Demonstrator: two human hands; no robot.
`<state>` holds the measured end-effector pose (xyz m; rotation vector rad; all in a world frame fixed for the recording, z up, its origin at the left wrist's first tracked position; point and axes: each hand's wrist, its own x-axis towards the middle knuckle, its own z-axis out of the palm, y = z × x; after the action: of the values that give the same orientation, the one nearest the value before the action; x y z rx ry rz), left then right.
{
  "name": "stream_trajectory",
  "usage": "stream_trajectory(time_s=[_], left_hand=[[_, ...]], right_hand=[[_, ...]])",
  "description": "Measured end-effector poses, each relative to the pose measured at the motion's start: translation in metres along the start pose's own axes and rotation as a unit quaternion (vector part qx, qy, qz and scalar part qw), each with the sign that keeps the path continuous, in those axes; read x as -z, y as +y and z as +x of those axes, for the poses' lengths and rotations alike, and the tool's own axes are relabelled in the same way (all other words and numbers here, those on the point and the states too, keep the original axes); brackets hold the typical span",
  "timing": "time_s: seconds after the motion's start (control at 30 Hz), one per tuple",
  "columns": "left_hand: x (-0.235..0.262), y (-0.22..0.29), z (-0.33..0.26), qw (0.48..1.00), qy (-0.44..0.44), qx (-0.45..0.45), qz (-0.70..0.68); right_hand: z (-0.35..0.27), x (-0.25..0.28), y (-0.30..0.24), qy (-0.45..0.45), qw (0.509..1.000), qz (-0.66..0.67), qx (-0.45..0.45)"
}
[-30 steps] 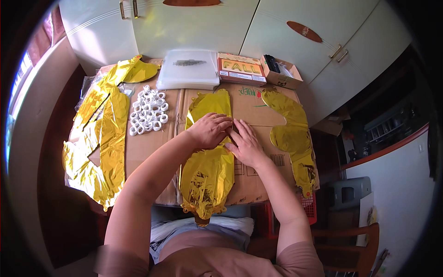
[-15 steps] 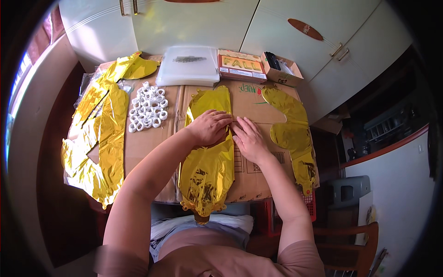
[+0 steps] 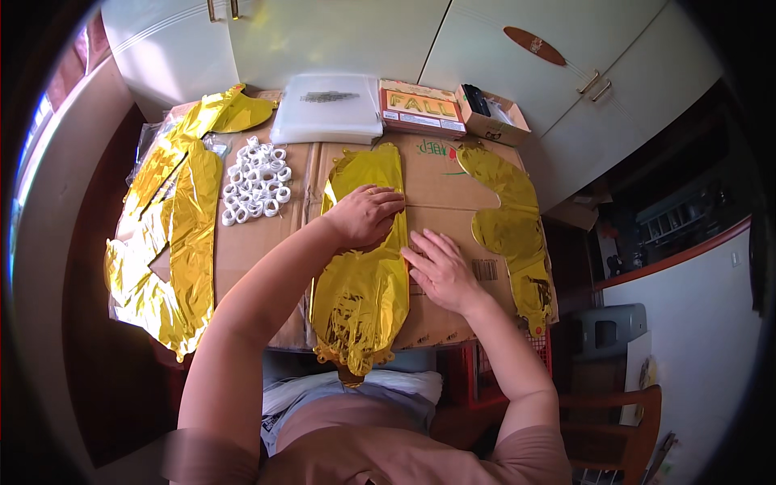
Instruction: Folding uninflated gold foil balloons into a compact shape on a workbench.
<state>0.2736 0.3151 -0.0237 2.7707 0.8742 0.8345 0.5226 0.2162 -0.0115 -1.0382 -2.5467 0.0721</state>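
A deflated gold foil balloon (image 3: 356,283) lies lengthwise on the cardboard in front of me, its near end hanging over the front edge. My left hand (image 3: 369,217) rests palm down on its upper middle, fingers laid out toward the right edge of the foil. Beside that same edge, a little nearer to me, is my right hand (image 3: 443,271) with its fingers spread, the fingertips at the foil's margin. What lies under the left palm is hidden. To the right, another flat gold foil balloon (image 3: 507,226) sits apart from both hands.
More gold foil balloons (image 3: 191,234) overlap at the left. Several small white ribbon coils (image 3: 257,184) lie beside them. Along the back stand a stack of clear plastic bags (image 3: 325,113), a printed box (image 3: 422,109) and an open carton (image 3: 493,117) on the cardboard sheet (image 3: 440,315).
My right hand has slid down along the foil's right edge, toward me, and away from the left hand. The left hand has barely shifted.
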Motion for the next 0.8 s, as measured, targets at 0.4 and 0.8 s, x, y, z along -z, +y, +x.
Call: stream_trajectory(time_s=[0.4,0.8], left_hand=[[0.002,0.002,0.0,1.0,-0.007,0.005,0.002],[0.002,0.001,-0.003,1.0,-0.007,0.008,0.009]], right_hand=[[-0.058,0.024,-0.055,-0.053,0.996,0.044,0.061],[-0.053,0.038,-0.048,0.103,0.983,0.15,0.005]])
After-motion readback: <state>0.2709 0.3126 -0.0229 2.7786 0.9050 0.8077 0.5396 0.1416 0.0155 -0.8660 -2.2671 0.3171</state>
